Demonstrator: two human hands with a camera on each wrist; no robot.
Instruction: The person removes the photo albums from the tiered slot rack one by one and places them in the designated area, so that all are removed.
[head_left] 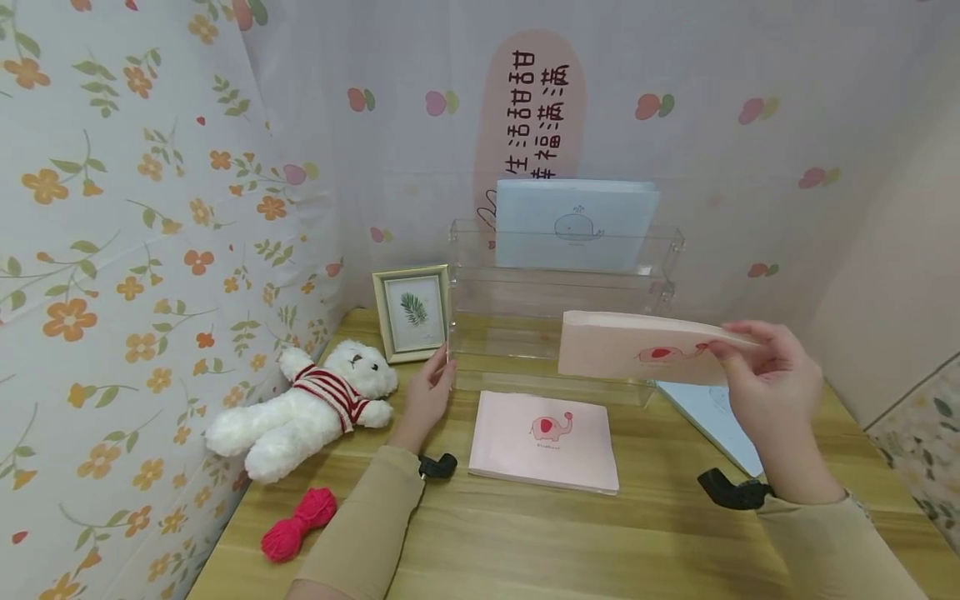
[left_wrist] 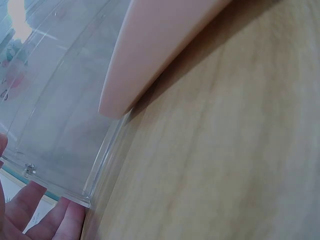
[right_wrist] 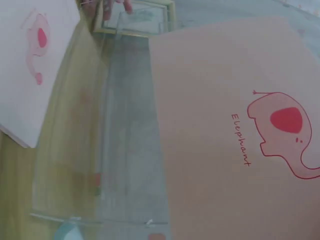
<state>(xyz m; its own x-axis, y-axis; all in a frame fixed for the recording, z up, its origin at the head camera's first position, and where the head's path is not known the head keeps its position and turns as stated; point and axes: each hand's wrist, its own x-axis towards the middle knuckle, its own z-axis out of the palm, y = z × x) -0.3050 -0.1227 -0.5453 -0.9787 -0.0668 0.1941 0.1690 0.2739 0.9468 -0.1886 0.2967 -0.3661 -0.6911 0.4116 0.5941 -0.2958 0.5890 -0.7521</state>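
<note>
My right hand (head_left: 776,375) pinches a pink notebook (head_left: 600,346) by its right end, thumb on the front cover. The notebook is raised, tilted before the lower tier of a clear acrylic rack (head_left: 510,321). Its elephant drawing and the word "Elephant" show in the right wrist view. My left hand (head_left: 427,400) touches the rack's left side panel; in the left wrist view, the fingers (left_wrist: 62,217) press against the panel's edge from outside. A second pink elephant notebook (head_left: 543,450) lies flat on the table. On the rack's upper tier stands a light blue whale notebook (head_left: 573,225).
Another light blue notebook (head_left: 720,417) lies on the table, partly behind my right hand. A framed leaf print (head_left: 412,312) stands left of the rack. A white teddy bear (head_left: 300,417) and a pink yarn skein (head_left: 300,525) lie on the left, by a floral curtain (head_left: 135,250).
</note>
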